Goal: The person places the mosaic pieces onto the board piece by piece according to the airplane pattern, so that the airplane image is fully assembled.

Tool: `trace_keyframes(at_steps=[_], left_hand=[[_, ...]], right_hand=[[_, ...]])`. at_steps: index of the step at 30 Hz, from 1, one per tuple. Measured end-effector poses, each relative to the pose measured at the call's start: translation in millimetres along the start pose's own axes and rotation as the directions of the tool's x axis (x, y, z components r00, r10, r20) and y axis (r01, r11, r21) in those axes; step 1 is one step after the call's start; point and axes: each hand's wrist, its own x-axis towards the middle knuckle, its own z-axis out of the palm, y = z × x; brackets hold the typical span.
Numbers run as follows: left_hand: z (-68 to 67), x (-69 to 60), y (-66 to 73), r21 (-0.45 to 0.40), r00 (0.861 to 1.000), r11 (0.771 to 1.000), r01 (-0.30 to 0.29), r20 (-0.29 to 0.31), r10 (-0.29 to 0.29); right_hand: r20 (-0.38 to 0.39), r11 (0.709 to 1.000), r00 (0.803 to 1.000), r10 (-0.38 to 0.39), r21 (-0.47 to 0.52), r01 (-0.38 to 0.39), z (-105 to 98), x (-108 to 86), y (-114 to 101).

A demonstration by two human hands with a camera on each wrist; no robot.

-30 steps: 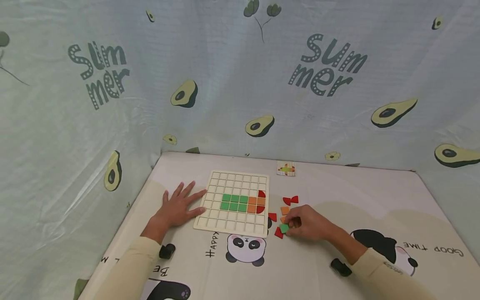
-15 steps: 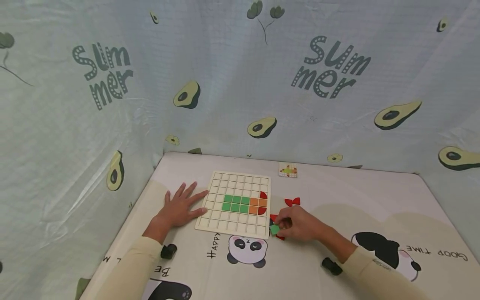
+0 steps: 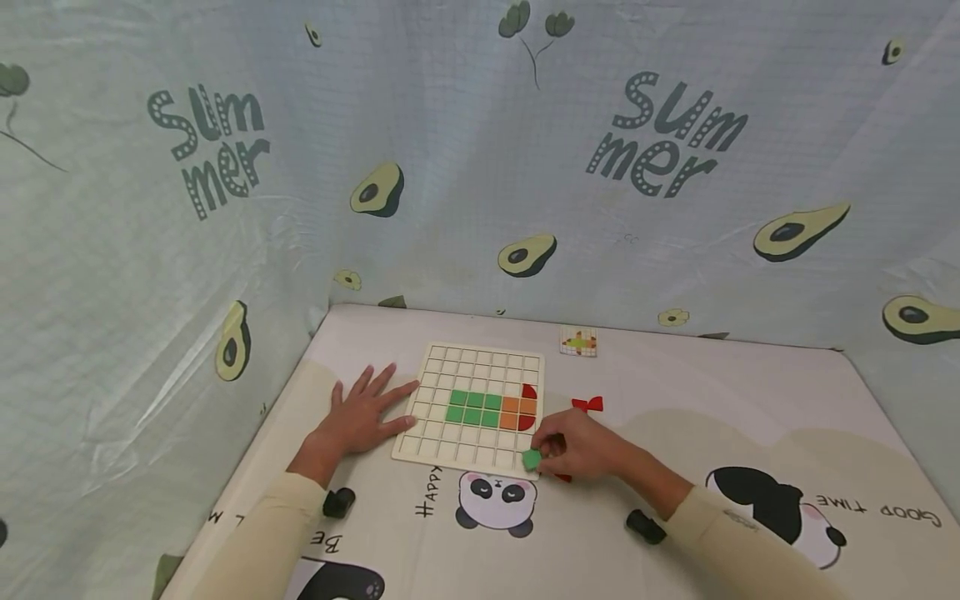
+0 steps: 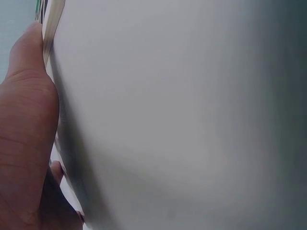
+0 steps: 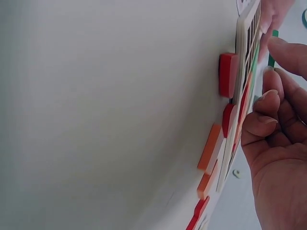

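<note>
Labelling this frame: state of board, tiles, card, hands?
Board: flat, partly filled.
Green tiles on board: six, two rows of three.
Orange tiles on board: three, in cells.
Red tiles on board: two, in cells.
Held tile: green, pinched, over board's near right corner.
Loose orange tiles: off board.
Loose red tiles: off board.
Card: flat, picture up.
Left hand: fingers spread, at board's left edge.
Right hand: pinching held tile.

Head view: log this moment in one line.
right hand: pinches green tile over near-right corner of board; left hand: spread at board's left edge; on board: green tiles, orange tiles, red tiles
</note>
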Motion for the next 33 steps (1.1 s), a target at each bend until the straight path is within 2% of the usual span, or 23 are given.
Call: trace_keyframes(at_steps=[6,15,27,33], left_hand=[[-1.0,-1.1,0.6,0.005,1.0,1.0,0.003,0.0,-0.003],[2.0,-0.4,-2.1,-0.002,1.0,1.0,0.009,0.004,-0.009],[6.0,1.7,-3.8,-0.003,1.0,1.0,0.009,0.008,-0.009],[5.8,1.4,-3.4,0.002,1.0,1.0,0.007,-0.001,-0.007]], right_hand=[[0.008,0.999,0.999,-0.032,-0.009,0.032,3.5,8.9,-7.3],[0.016,0.999,0.999,-0.035,-0.031,0.035,11.1,23.2,-13.8],[0.028,0.994,0.994,-0.109,-0.011,0.109,17.5,38.1,-21.6],[0.026,0.995,0.995,-0.091,-0.035,0.092,21.4,45.7,-25.9]])
